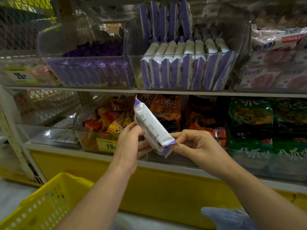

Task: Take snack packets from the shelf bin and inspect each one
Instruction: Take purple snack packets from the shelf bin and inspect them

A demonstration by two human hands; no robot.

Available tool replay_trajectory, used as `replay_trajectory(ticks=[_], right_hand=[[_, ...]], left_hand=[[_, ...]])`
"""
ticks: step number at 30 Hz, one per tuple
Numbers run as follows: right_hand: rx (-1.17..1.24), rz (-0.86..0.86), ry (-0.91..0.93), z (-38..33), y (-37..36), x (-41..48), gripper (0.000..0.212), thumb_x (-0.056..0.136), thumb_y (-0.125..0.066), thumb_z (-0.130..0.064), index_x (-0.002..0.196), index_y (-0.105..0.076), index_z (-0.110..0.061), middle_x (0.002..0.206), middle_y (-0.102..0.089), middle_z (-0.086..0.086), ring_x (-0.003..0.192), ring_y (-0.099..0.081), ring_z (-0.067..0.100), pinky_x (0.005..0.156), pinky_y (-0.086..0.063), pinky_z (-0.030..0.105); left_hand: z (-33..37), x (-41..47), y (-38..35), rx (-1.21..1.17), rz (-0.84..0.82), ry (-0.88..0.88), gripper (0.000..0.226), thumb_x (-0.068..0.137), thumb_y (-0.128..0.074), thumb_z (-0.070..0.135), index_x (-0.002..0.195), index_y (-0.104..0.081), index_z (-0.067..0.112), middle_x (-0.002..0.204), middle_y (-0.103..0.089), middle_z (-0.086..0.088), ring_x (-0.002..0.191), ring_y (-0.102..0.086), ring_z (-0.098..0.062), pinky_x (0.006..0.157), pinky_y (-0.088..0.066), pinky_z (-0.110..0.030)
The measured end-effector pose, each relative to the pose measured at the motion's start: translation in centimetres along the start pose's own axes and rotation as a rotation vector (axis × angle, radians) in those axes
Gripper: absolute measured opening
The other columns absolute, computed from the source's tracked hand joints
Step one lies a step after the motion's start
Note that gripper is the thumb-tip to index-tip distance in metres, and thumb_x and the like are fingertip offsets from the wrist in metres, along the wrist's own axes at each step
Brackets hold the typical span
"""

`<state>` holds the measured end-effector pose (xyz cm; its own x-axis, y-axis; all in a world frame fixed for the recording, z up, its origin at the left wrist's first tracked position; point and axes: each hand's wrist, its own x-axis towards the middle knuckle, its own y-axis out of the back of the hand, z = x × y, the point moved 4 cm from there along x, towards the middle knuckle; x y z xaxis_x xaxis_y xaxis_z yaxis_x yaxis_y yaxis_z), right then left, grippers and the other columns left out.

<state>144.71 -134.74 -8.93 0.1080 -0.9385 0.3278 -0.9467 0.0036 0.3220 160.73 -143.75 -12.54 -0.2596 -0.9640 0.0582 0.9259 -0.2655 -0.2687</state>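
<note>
A white and purple snack packet is held tilted in front of the lower shelf, its printed back facing me. My left hand grips its middle from the left. My right hand pinches its lower purple sealed end. Above, a clear shelf bin on the upper shelf holds several matching purple and white packets standing in rows.
Another clear bin of purple packets stands to the left, a bin of pink and white packets to the right. The lower shelf carries orange, red and green snack bags. A yellow basket sits at lower left.
</note>
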Motion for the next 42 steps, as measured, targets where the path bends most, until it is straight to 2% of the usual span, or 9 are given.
replay_trajectory(ticks=[4, 8, 13, 18, 23, 28, 33, 38, 42], right_hand=[[0.046, -0.008, -0.002, -0.1, 0.0, 0.0, 0.014, 0.086, -0.067, -0.011, 0.073, -0.066, -0.006, 0.110, -0.073, -0.010, 0.106, -0.067, 0.006, 0.084, -0.056, 0.024], [0.222, 0.026, 0.016, -0.5, -0.1, 0.0, 0.012, 0.080, -0.067, -0.025, 0.071, -0.065, -0.016, 0.105, -0.075, -0.001, 0.100, -0.070, 0.016, 0.077, -0.057, 0.025], [0.294, 0.178, 0.058, -1.5, -0.4, 0.3, 0.011, 0.078, -0.068, -0.032, 0.067, -0.065, -0.028, 0.088, -0.075, 0.009, 0.093, -0.072, 0.026, 0.081, -0.059, 0.036], [0.329, 0.248, 0.111, -3.3, -0.9, -0.1, 0.026, 0.083, -0.072, -0.013, 0.093, -0.051, -0.023, 0.090, -0.076, 0.006, 0.090, -0.073, 0.020, 0.072, -0.059, 0.026], [-0.021, 0.253, 0.182, -7.3, -1.2, 0.5, 0.037, 0.088, -0.068, -0.023, 0.119, -0.056, -0.039, 0.096, -0.074, -0.004, 0.091, -0.071, 0.012, 0.086, -0.057, 0.037], [-0.374, 0.266, 0.228, -12.4, -0.8, 4.1, 0.041, 0.089, -0.065, -0.035, 0.127, -0.060, -0.018, 0.110, -0.068, -0.009, 0.100, -0.063, 0.004, 0.090, -0.052, 0.025], [-0.610, 0.195, 0.280, -15.8, -0.1, 8.3, 0.028, 0.092, -0.064, -0.027, 0.115, -0.066, -0.012, 0.099, -0.068, -0.006, 0.094, -0.063, 0.010, 0.088, -0.050, 0.026], [-0.887, 0.109, 0.256, -16.5, 2.1, 12.4, 0.034, 0.093, -0.060, -0.029, 0.124, -0.064, -0.015, 0.122, -0.067, 0.001, 0.112, -0.061, 0.017, 0.090, -0.045, 0.026], [-1.014, 0.025, 0.155, -15.7, 3.9, 15.2, 0.032, 0.097, -0.053, -0.029, 0.125, -0.064, -0.018, 0.125, -0.065, 0.003, 0.109, -0.062, 0.021, 0.093, -0.050, 0.035]], left_hand=[[0.3, -0.3, 0.1, 0.038, 0.004, -0.014, 0.036, 0.097, -0.045, 0.027, 0.131, -0.054, 0.018, 0.109, -0.072, -0.004, 0.093, -0.073, -0.027, 0.074, -0.057, -0.037], [1.5, -1.3, -0.5, 0.156, -0.017, -0.098, 0.019, 0.097, -0.050, 0.040, 0.113, -0.058, 0.048, 0.113, -0.070, 0.007, 0.097, -0.071, -0.017, 0.063, -0.057, -0.025], [3.2, -3.1, -1.4, 0.087, -0.251, -0.129, 0.071, 0.083, -0.062, 0.032, 0.144, -0.030, 0.049, 0.123, -0.067, 0.003, 0.101, -0.068, -0.018, 0.068, -0.055, -0.032], [6.3, -5.1, -0.7, 0.046, -0.334, -0.228, 0.084, 0.080, -0.060, 0.010, 0.146, -0.024, 0.048, 0.126, -0.065, -0.003, 0.103, -0.068, -0.020, 0.066, -0.057, -0.030], [11.7, -6.2, -0.3, 0.241, -0.109, -0.484, 0.069, 0.081, -0.067, 0.022, 0.146, -0.041, 0.021, 0.131, -0.063, 0.006, 0.120, -0.060, -0.012, 0.101, -0.048, -0.041], [17.8, -5.8, -0.7, 0.445, 0.190, -0.703, 0.044, 0.089, -0.068, 0.035, 0.130, -0.061, 0.021, 0.113, -0.072, 0.006, 0.104, -0.067, -0.007, 0.092, -0.055, -0.034], [22.4, -3.5, -2.2, 0.761, 0.164, -0.759, 0.057, 0.085, -0.074, 0.024, 0.138, -0.053, 0.027, 0.135, -0.060, 0.001, 0.117, -0.060, -0.013, 0.091, -0.054, -0.030], [25.5, -1.0, -2.5, 0.995, 0.212, -0.794, 0.050, 0.084, -0.074, 0.031, 0.131, -0.060, 0.021, 0.130, -0.063, 0.000, 0.118, -0.059, -0.015, 0.103, -0.045, -0.037], [25.9, 1.2, -3.1, 1.261, 0.135, -0.707, 0.049, 0.086, -0.070, 0.038, 0.131, -0.059, 0.024, 0.127, -0.064, 0.000, 0.106, -0.059, -0.010, 0.084, -0.043, -0.025]])
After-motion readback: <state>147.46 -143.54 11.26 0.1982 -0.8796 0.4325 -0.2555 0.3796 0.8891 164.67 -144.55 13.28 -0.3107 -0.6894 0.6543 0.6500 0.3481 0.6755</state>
